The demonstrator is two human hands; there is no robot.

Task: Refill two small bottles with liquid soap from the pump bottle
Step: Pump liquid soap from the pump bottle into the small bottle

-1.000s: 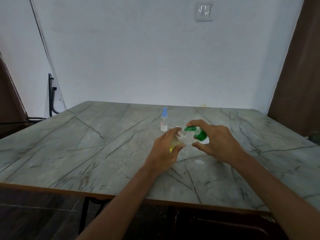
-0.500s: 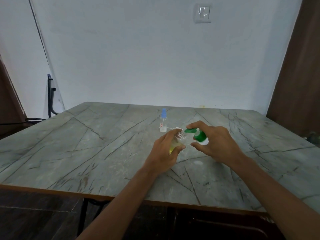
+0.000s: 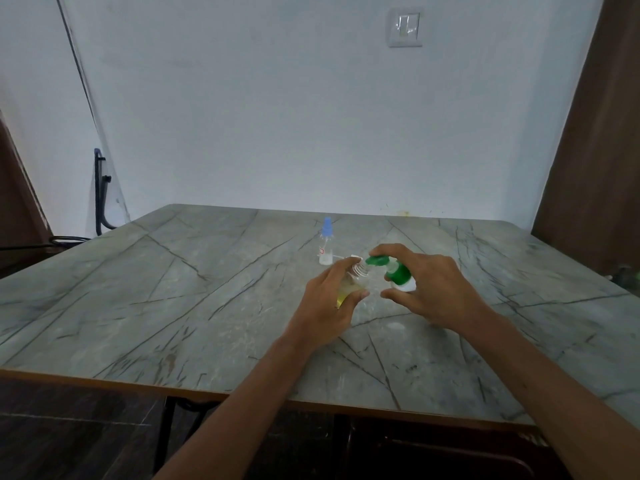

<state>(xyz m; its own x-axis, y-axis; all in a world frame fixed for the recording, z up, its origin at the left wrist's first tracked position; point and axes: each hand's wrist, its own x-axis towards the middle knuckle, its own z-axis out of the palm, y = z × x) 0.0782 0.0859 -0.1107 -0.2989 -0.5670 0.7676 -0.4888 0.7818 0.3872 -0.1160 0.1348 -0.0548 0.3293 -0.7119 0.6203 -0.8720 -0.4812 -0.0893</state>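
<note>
Left hand (image 3: 327,303) grips the tilted open bottle (image 3: 353,280) over the bench (image 3: 173,306), neck just left of the spout of the pump (image 3: 393,270), which the right hand (image 3: 429,289) clasps.

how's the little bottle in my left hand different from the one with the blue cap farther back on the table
The held bottle is uncapped, its threaded neck bare; the blue-capped bottle is closed. The held one tilts in the left hand and shows yellow liquid; the blue-capped one stands upright, untouched, with no yellow visible. Both are small and clear.
</note>
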